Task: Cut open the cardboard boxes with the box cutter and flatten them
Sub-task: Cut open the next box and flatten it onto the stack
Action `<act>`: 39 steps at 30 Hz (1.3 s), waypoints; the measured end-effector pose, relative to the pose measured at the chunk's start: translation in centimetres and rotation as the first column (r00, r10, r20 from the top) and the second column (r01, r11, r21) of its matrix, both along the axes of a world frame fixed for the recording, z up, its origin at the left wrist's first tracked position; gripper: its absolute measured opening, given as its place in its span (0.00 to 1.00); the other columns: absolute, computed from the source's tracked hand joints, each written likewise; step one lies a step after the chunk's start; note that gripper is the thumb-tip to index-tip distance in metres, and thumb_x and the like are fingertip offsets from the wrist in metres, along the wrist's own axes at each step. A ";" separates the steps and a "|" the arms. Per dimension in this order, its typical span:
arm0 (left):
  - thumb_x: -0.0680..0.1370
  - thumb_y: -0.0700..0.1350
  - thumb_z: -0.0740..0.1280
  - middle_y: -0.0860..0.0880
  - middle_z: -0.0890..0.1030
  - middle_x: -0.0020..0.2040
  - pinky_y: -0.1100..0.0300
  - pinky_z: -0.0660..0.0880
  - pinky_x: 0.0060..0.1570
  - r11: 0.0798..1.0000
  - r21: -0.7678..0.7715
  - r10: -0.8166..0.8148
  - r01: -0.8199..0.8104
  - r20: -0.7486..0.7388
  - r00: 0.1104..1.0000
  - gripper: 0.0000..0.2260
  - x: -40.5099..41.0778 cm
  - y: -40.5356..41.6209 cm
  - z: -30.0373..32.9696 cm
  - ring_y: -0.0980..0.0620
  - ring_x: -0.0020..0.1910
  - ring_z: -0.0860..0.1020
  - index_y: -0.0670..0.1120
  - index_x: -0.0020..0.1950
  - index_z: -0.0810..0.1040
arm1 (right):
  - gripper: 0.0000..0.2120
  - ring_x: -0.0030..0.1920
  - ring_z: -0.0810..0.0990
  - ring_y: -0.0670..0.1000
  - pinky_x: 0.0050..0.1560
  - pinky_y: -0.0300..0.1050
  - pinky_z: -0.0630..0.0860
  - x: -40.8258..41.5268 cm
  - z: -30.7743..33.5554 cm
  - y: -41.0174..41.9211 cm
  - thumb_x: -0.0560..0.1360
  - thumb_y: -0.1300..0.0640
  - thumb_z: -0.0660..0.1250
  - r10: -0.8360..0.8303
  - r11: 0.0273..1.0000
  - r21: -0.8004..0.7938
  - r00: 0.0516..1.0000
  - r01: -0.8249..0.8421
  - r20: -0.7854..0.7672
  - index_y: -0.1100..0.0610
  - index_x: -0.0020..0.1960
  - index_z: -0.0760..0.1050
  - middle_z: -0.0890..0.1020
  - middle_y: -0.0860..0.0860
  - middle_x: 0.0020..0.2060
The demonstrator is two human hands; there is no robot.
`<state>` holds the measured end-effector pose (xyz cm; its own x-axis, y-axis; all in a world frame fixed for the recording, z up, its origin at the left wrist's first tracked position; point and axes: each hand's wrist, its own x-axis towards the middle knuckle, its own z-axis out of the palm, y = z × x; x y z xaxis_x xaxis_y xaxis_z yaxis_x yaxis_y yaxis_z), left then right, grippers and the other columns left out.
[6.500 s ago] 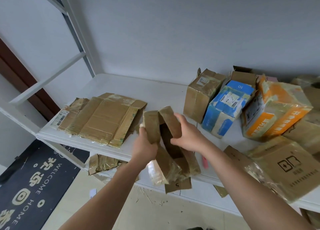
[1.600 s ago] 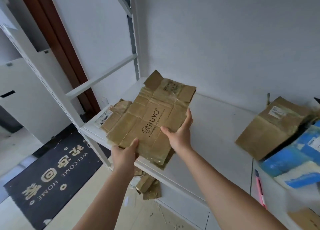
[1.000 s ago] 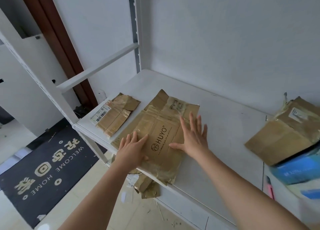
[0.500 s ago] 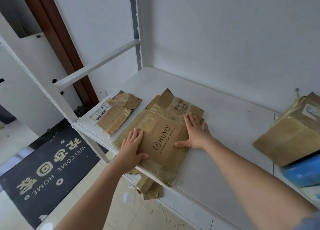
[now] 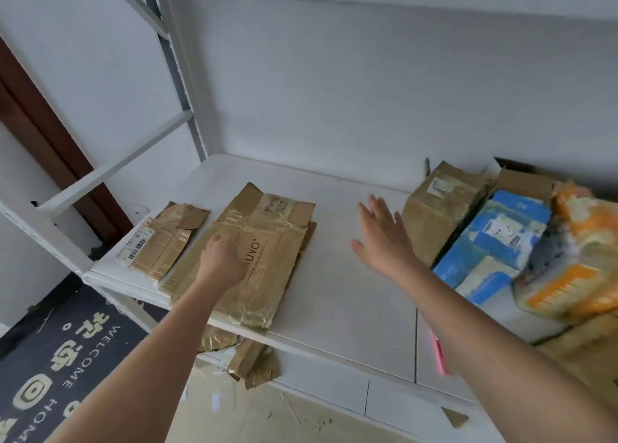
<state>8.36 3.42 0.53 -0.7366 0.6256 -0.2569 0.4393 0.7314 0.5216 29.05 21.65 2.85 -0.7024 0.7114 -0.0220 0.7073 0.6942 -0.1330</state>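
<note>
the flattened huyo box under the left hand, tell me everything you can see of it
The flattened HUYO box is brown cardboard, creased, with glossy clear tape across it and dark printed lettering partly hidden by the left hand, which rests on it. Short flaps stick out at its far end, one bearing handwriting. It lies flat on the white shelf, its near edge overhanging the front, on top of more flattened cardboard, beside a smaller flattened box.

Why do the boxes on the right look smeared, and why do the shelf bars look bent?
Head view: the orange box and blue box are motion-blurred, as is the right hand; the wide-angle lens splays the shelf frame; the lighting is soft and even.
</note>
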 end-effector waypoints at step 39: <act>0.77 0.56 0.69 0.56 0.78 0.53 0.58 0.80 0.49 0.831 0.547 -0.281 0.100 0.258 0.924 0.28 14.8 7.2 4.4 0.59 0.51 0.80 0.65 0.74 0.62 | 0.22 0.65 0.63 0.25 0.62 0.20 0.61 12.4 -0.1 -5.1 0.80 0.52 0.66 -0.265 0.923 -0.374 0.555 -0.090 -0.788 0.44 0.72 0.66 0.68 0.29 0.66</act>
<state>23.21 10.62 4.91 -0.5237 0.8503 -0.0520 0.2875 0.2338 0.9288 41.49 16.57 2.74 -0.4724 0.8369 0.2766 0.2202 0.4159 -0.8823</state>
